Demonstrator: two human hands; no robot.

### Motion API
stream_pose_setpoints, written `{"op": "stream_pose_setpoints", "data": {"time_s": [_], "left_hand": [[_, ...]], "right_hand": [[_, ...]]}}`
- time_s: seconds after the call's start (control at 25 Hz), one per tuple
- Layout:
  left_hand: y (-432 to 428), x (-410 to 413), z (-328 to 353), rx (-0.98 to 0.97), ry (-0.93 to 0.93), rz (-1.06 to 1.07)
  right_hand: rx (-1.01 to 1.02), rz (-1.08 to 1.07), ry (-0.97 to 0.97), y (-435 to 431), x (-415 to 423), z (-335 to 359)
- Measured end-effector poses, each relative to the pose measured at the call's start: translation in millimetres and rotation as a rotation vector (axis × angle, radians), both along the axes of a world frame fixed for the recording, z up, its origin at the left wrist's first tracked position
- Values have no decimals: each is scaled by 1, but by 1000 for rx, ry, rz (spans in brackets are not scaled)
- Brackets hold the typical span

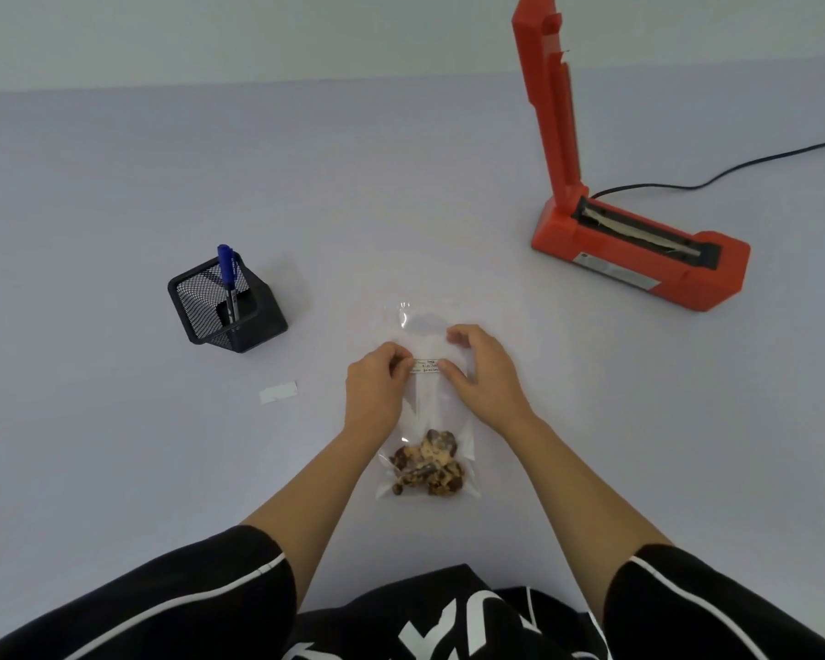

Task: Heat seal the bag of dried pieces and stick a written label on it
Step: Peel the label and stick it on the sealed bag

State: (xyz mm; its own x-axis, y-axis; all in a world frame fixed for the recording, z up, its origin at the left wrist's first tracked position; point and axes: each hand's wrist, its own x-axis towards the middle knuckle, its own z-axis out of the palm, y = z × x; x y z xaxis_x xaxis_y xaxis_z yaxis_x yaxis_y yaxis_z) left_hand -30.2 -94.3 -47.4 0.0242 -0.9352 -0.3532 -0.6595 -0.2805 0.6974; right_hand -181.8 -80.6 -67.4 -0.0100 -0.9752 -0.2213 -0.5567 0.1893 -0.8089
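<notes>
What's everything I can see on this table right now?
Heat sealer: one, orange, lid raised, far right; black cord behind.
Pen holder: one, black mesh, left.
Pen: one, blue, standing in holder.
Paper strip: one, white, left of the hands.
Bag: one, clear, centre.
Dried pieces: a cluster, brown, near end of bag.
Label: one, white, written, on bag between the hands.
Table: one, pale grey.
Left hand, right hand: pressing label ends.
</notes>
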Motion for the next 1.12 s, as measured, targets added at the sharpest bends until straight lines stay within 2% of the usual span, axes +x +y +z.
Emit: {"op": "stream_pose_setpoints", "data": {"time_s": [0.36,0.44,0.56,0.6,0.76,0.88,1.12], "left_hand": [[4,1,-6,-89,-75,-29],[10,3,-4,-184,-117,-61],[26,6,-7,-486,-418,-290],[32,6,-9,-521,-515,-342],[40,4,-17,-407,-722,-432],[38,5,-17,-349,-745,-460],[35,17,-18,-363,-715,-468]], "right_hand": [[-19,-59,-14,0,6,-4],[-17,-62,-12,0,7,-4],[-23,-72,-17,1,9,-5],[-25,-73,-18,2,9,-6],[-35,-70,-24,2,9,-5],[-42,-69,-19,2,9,-6],[-38,-65,-17,2,9,-6]]}}
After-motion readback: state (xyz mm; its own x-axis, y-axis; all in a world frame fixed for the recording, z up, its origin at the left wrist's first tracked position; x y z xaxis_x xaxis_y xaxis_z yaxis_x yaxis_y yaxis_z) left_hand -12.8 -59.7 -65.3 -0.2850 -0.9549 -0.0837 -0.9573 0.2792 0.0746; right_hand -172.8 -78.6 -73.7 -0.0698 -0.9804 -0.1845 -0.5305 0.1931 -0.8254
